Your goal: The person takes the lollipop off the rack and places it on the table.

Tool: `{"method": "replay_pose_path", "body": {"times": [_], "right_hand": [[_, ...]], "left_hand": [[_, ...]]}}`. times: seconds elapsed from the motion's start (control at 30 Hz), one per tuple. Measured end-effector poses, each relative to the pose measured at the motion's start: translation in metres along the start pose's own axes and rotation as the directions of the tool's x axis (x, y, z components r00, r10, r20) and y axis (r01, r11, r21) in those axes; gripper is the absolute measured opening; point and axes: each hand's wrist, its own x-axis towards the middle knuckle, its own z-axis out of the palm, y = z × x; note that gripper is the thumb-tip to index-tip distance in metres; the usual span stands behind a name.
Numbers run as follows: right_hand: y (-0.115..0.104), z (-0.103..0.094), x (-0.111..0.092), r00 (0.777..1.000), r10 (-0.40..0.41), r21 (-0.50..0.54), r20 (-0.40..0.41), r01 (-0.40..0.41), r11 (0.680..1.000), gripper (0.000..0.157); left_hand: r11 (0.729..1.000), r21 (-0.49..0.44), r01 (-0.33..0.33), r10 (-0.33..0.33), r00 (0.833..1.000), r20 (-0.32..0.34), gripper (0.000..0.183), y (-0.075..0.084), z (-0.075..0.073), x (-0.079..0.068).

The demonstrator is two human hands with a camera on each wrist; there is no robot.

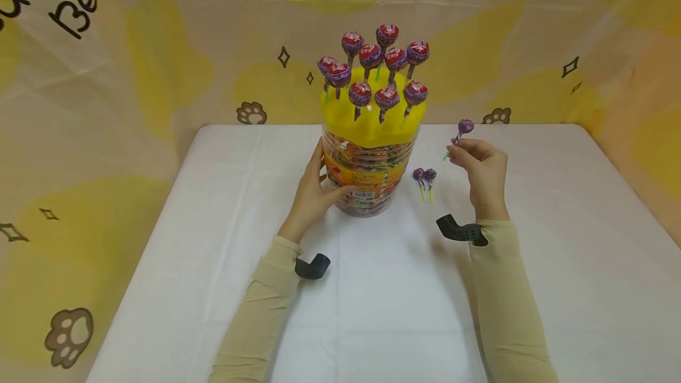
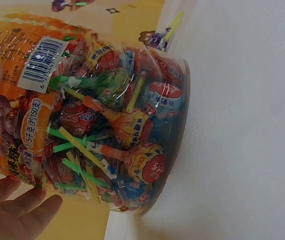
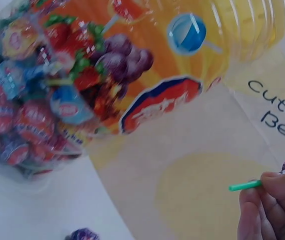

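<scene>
A clear plastic jar [image 1: 367, 179] full of wrapped lollipops stands upright on the table, with an orange printed label and barcode. Several purple-and-red lollipops [image 1: 387, 98] stick up from its yellow top [image 1: 346, 126]. My left hand [image 1: 314, 194] holds the jar's left side, thumb across the front and the other fingers partly hidden behind. To the right of the jar, my right hand [image 1: 485, 173] pinches one purple-wrapped lollipop [image 1: 466, 126] by its stick, head up. The green stick end [image 3: 243, 186] pokes out past the fingertips in the right wrist view.
Two purple lollipops with yellow sticks [image 1: 424, 176] lie side by side on the white table [image 1: 393, 306], between jar and right hand. A yellow patterned backdrop [image 1: 213, 46] rises behind the table. Black curved pieces [image 1: 459, 229] sit at both wrists.
</scene>
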Motion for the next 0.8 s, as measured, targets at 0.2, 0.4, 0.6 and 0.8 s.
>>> {"method": "replay_pose_path", "body": {"times": [0.2,0.4,0.6,0.8], "right_hand": [[0.014,-0.013,0.0,0.994,0.078,-0.033,0.075,-0.076,0.997,0.005],[0.029,-0.027,0.005,0.96,0.212,-0.164,0.182,-0.183,0.969,0.016],[0.043,-0.039,0.011,0.91,0.333,-0.312,0.245,-0.251,0.916,0.028],[0.055,-0.047,0.01,0.856,0.447,-0.446,0.261,-0.303,0.842,0.036]], "left_hand": [[1.0,-0.009,-0.01,0.01,1.0,0.002,0.104,-0.002,0.0,0.001],[1.0,-0.023,-0.008,0.008,1.0,0.004,0.103,-0.001,-0.001,0.003],[0.999,-0.03,-0.021,0.021,1.0,-0.002,0.103,0.0,-0.001,0.006],[0.999,-0.044,-0.01,0.01,1.0,-0.001,0.103,-0.001,0.0,0.003]]}}
